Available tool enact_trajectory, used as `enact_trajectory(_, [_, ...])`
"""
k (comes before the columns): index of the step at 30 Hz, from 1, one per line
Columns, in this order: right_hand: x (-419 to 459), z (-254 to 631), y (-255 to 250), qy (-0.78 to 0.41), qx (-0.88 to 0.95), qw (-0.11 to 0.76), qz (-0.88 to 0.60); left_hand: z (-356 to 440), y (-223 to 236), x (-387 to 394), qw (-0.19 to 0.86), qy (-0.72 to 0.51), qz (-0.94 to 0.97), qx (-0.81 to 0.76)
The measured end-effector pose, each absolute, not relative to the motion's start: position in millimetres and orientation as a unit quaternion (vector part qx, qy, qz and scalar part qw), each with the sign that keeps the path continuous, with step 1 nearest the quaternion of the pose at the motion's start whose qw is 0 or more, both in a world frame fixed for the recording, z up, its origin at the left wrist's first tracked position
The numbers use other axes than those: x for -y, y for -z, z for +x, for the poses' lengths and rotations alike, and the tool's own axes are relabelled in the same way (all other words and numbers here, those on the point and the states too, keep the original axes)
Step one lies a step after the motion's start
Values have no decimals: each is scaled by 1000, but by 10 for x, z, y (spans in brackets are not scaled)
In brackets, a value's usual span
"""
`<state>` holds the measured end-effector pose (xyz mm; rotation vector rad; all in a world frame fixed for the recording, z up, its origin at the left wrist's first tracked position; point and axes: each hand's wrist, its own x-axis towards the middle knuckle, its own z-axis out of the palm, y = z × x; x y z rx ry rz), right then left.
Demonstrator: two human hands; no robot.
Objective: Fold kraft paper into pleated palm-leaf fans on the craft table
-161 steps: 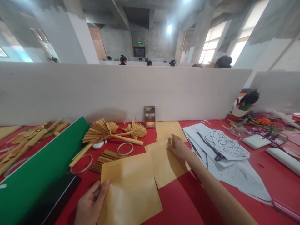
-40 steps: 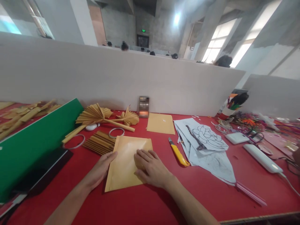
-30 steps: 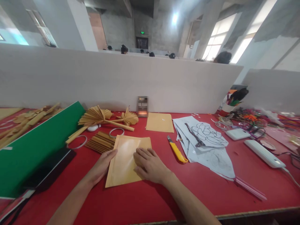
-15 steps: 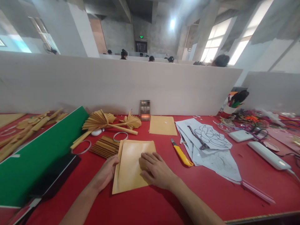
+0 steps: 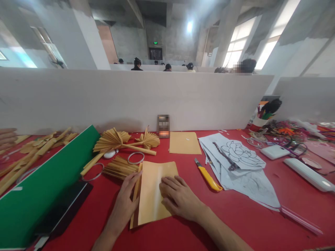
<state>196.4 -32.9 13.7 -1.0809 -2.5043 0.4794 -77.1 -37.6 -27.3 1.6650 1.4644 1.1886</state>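
Observation:
A folded sheet of brown kraft paper [image 5: 153,195] lies in front of me, with a narrow pleat along its left side. My left hand [image 5: 125,198] holds that pleated edge between fingers and thumb. Flat on the right part of the sheet rests my right hand [image 5: 180,197], fingers stretched out. Just behind my left hand is a pleated brown paper strip [image 5: 119,167]. Beyond it lie pleated paper fans [image 5: 112,141] and a rolled paper stick [image 5: 143,149]. A yellow utility knife [image 5: 209,178] is to the right of the paper.
Another brown sheet [image 5: 185,143] lies near the white partition [image 5: 131,97]. White drawings [image 5: 240,157] are at right, a pink straw-like stick [image 5: 300,220] beside them. A green board [image 5: 57,181] and a black tablet-like device [image 5: 62,209] stand left. Another person's hand [image 5: 7,139] shows far left.
The sheet's left edge now shows a wider folded strip, and my left hand has shifted along it. My right hand stays on the paper. Another person's hand has appeared at far left.

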Motion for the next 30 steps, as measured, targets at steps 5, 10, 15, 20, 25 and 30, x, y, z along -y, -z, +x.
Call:
enact_trajectory(5, [483, 1885, -92, -179, 894, 185, -368, -825, 377, 410, 144, -406, 731, -529])
enact_trajectory(10, [496, 1798, 18, -146, 898, 232, -345, -713, 282, 415, 139, -418, 738, -511])
enact_trajectory(15, [176, 2179, -281, -171, 734, 413, -511, -767, 172, 546, 95, -367, 765, -521])
enact_trajectory(20, [-215, 2609, -687, 4, 611, 545, -574, -1210, 329, 610, 41, -164, 888, -428])
enact_trajectory(25, [-669, 2568, -493, 76, 817, 314, -477, -1283, 264, 493, -131, -97, 935, -315])
enact_trajectory(30, [-446, 2450, -113, 16, 851, 174, -495, -1156, 122, 386, -158, -90, 957, -228])
